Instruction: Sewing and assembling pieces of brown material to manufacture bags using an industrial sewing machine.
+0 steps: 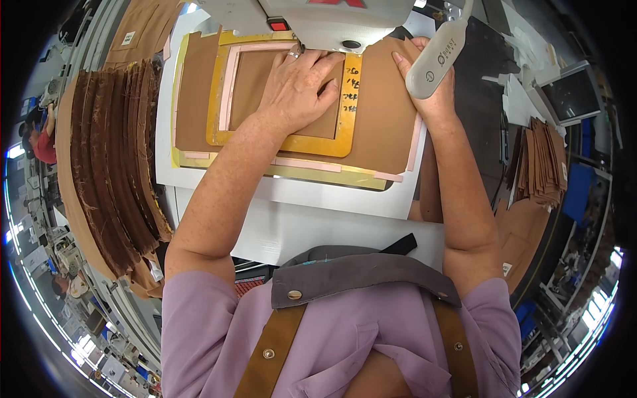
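Observation:
My left hand (302, 89) lies palm down on a brown fabric panel (249, 86), inside the opening of a yellow frame (285, 147). Its fingers are apart, with a ring on one, and some fingertips disappear beneath the white sewing machine head (342, 26). Over at the panel's right edge, my right hand (434, 99) has its thumb on top of the fabric and other fingers around the far side, gripping it. A white switch handle (438, 60) hides part of that hand. Pink and yellow strips border the fabric, which rests on a white board (391, 207).
A thick stack of dark brown fabric pieces (109, 152) hangs at the left. More brown pieces (541, 162) are piled at the right, below a monitor (570, 96). Other people and workstations appear at the far left.

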A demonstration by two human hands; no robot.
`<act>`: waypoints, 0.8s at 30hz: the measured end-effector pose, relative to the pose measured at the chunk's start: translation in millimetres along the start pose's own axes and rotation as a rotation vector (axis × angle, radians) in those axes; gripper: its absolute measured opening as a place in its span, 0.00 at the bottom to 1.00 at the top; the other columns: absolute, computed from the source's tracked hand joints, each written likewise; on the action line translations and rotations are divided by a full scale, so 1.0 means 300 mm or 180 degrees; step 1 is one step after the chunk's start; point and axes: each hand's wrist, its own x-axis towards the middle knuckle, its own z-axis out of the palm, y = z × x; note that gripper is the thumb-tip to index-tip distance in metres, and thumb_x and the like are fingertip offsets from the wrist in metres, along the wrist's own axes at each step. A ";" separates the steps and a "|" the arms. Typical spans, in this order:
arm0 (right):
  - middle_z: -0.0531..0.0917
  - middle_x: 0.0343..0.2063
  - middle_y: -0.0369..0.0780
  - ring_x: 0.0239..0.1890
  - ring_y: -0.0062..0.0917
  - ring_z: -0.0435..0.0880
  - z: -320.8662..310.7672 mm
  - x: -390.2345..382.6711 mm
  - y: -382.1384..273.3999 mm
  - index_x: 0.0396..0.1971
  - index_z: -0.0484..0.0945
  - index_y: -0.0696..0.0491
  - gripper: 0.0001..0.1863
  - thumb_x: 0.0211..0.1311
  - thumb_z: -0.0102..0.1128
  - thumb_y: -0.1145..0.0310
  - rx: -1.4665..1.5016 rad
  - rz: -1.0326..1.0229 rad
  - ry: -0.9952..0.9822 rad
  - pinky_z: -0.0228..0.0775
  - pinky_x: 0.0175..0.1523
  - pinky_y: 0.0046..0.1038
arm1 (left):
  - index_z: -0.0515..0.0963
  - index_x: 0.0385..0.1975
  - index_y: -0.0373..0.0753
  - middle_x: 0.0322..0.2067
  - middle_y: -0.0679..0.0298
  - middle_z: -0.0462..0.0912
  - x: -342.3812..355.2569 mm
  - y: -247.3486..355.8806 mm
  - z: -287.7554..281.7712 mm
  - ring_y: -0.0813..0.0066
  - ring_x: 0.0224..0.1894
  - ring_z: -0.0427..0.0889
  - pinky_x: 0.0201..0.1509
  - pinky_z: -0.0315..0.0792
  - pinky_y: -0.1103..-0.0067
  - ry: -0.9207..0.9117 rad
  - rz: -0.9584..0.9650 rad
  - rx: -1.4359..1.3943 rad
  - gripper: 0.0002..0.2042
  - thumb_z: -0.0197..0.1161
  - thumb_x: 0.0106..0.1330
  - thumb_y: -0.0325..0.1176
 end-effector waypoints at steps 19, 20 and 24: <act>0.84 0.49 0.35 0.55 0.30 0.79 -0.065 -0.144 -0.302 0.47 0.83 0.50 0.19 0.54 0.74 0.66 -0.0592 -0.1171 -0.0546 0.63 0.65 0.39 | 0.79 0.56 0.39 0.62 0.68 0.78 -0.019 -0.023 -0.015 0.66 0.65 0.73 0.68 0.66 0.65 -0.0144 0.0377 -0.0015 0.20 0.63 0.66 0.40; 0.84 0.48 0.33 0.53 0.29 0.80 -0.055 -0.170 -0.327 0.46 0.83 0.49 0.19 0.52 0.75 0.66 -0.0413 -0.1234 -0.0909 0.63 0.66 0.40 | 0.79 0.57 0.39 0.62 0.67 0.77 -0.020 -0.024 -0.014 0.66 0.65 0.73 0.69 0.66 0.65 -0.0191 0.0374 -0.0016 0.20 0.62 0.67 0.40; 0.83 0.40 0.33 0.48 0.26 0.81 -0.043 -0.224 -0.397 0.41 0.83 0.48 0.18 0.48 0.77 0.63 -0.0044 -0.1598 -0.1049 0.65 0.69 0.44 | 0.77 0.61 0.43 0.63 0.68 0.78 -0.024 -0.017 -0.012 0.62 0.67 0.72 0.70 0.63 0.62 -0.0240 0.0319 -0.0157 0.22 0.63 0.67 0.37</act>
